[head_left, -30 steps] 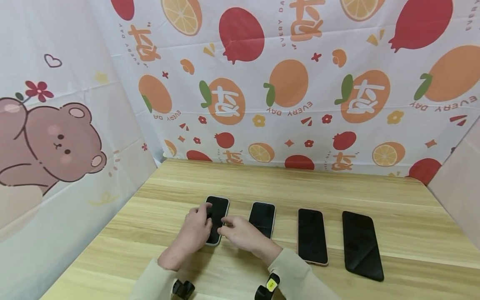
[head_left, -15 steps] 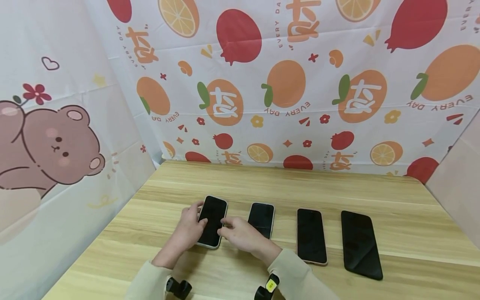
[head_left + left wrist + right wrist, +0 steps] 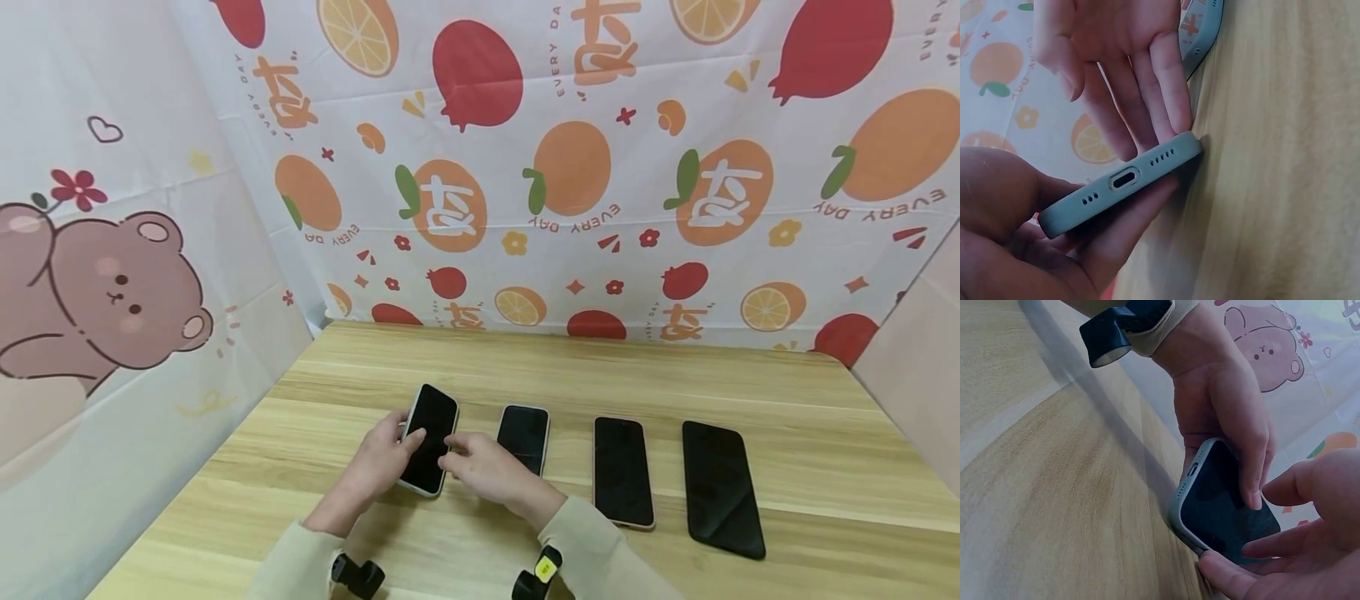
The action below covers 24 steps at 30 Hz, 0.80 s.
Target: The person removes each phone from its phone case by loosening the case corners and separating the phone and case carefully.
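Phone (image 3: pixel 432 451), tilted, gripped in fingers of left hand (image 3: pixel 378 458), right hand (image 3: pixel 487 471) alongside with fingers extended, wooden table (image 3: pixel 570 367) beneath

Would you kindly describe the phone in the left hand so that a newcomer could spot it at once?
Start at the table, in front of the fruit-print cloth. Toward the table's left side, find the person's left hand. The phone it grips is the leftmost of four and, unlike the other three phones, which lie flat, it is tilted.
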Motion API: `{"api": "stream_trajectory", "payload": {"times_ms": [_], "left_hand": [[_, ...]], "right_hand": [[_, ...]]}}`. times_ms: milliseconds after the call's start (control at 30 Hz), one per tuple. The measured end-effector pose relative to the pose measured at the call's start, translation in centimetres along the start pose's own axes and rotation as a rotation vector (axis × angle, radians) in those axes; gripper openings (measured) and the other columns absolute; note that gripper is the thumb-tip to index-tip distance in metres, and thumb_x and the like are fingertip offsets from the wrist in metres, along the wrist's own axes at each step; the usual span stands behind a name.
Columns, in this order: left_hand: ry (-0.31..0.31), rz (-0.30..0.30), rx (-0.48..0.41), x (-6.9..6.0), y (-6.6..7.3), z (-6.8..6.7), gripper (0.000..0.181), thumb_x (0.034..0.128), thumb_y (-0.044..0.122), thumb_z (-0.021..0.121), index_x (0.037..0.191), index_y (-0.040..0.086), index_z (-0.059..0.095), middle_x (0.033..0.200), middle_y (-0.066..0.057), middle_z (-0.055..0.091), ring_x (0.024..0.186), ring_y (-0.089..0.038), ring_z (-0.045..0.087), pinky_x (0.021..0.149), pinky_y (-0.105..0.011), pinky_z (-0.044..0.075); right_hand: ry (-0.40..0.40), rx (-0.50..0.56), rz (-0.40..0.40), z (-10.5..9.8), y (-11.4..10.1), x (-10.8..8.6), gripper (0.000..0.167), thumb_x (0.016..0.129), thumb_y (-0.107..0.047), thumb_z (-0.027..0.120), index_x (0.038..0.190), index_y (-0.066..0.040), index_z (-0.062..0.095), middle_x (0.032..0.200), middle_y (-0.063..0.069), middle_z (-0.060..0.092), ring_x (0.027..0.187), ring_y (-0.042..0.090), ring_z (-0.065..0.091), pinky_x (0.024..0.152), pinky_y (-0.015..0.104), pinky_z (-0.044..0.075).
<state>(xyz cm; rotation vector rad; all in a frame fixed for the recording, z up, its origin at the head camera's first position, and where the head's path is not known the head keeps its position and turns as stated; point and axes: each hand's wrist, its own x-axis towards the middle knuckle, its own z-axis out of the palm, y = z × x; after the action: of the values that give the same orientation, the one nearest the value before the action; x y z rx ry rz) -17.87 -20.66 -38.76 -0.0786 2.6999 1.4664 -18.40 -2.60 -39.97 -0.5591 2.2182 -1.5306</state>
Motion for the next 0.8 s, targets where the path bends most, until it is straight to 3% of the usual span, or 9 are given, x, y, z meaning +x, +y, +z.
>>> {"api": "stream_trajectory", "payload": {"times_ms": [167,467,667,800], "left_hand": [[0.003,-0.010,-0.052,0.0,0.0,-0.1,0.043,0.1021,0.013,0.052,0.138,-0.008,0.041,0.120,-0.028,0.065,0.087,-0.023,0.070,0.076,-0.038,0.057],[0.001,-0.022,-0.296,0.1,1.1,0.1,0.041,0.1009,0.011,0.054,0.134,-0.009,0.040,0.110,-0.024,0.069,0.082,-0.024,0.073,0.072,-0.034,0.060],[0.018,-0.005,-0.350,0.4,1.7,0.5,0.041,0.1005,0.017,0.058,0.133,-0.006,0.045,0.106,-0.020,0.073,0.080,-0.020,0.073,0.070,-0.029,0.060],[-0.004,0.003,-0.385,0.6,2.3,0.9,0.038,0.1003,0.018,0.058,0.129,-0.006,0.050,0.100,-0.016,0.075,0.075,-0.018,0.073,0.066,-0.029,0.059]], "right_hand": [[0.008,-0.015,-0.014,-0.2,-0.3,-0.2,0.053,0.097,-0.023,0.058,0.140,0.006,0.049,0.140,0.017,0.057,0.109,0.017,0.061,0.096,0.044,0.052],[0.084,0.005,-0.080,-1.7,-1.2,-1.2,0.050,0.099,-0.022,0.056,0.141,0.005,0.048,0.133,0.019,0.061,0.111,0.024,0.065,0.091,0.045,0.054],[0.124,-0.015,-0.109,-2.8,-1.4,-2.0,0.048,0.100,-0.021,0.054,0.141,0.003,0.048,0.129,0.017,0.063,0.107,0.022,0.065,0.086,0.040,0.054],[0.137,0.000,-0.125,-3.6,-1.3,-2.4,0.046,0.101,-0.018,0.052,0.142,0.001,0.047,0.123,0.014,0.066,0.105,0.022,0.065,0.088,0.040,0.054]]}}
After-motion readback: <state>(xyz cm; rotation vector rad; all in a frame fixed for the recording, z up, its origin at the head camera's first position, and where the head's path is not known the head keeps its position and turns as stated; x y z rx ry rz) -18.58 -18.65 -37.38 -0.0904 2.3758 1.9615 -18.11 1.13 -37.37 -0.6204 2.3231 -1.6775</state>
